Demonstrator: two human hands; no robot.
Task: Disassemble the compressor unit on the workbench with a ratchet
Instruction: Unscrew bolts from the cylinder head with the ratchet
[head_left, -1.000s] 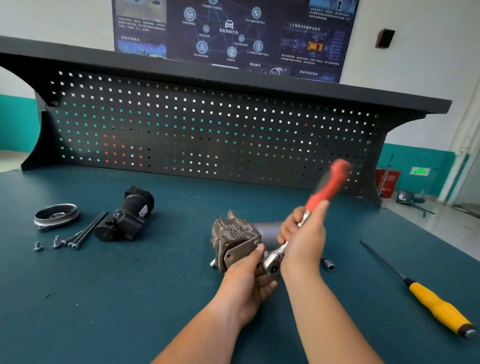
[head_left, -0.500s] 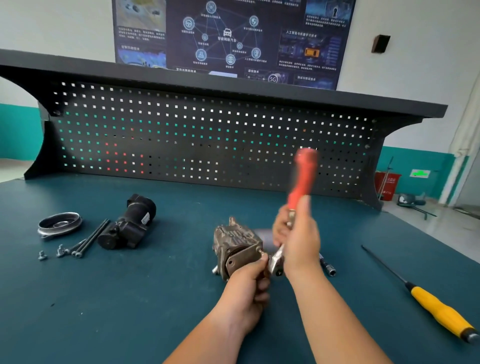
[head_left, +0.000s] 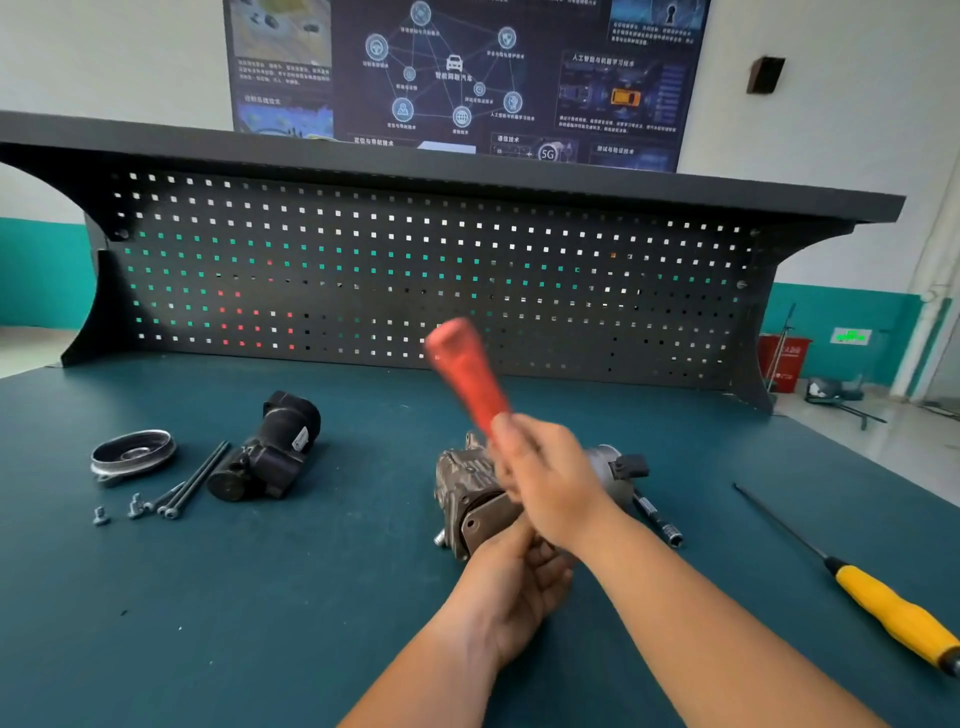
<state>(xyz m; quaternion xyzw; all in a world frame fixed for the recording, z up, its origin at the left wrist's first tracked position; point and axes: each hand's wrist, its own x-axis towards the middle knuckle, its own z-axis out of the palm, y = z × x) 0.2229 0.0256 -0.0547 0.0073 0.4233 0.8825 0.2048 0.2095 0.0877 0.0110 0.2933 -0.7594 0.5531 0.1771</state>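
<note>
The grey, grimy compressor unit (head_left: 465, 486) lies on the green workbench (head_left: 260, 597) at the middle. My right hand (head_left: 550, 483) grips the ratchet (head_left: 467, 374) by its red handle, which points up and to the left and is blurred. The ratchet's head is hidden behind my hands. My left hand (head_left: 519, 577) is curled at the near end plate of the compressor, under my right hand; what its fingers hold is hidden.
At the left lie a black motor part (head_left: 270, 452), a pulley disc (head_left: 132, 452), two long bolts (head_left: 195, 480) and small screws (head_left: 101, 515). A socket extension (head_left: 657, 517) lies right of the compressor. A yellow-handled screwdriver (head_left: 883, 610) lies at the right. A pegboard (head_left: 415, 270) backs the bench.
The ratchet handle has swung from leaning right, through upright, to leaning left. My left hand stays at the compressor's end plate. The camera has moved closer.
</note>
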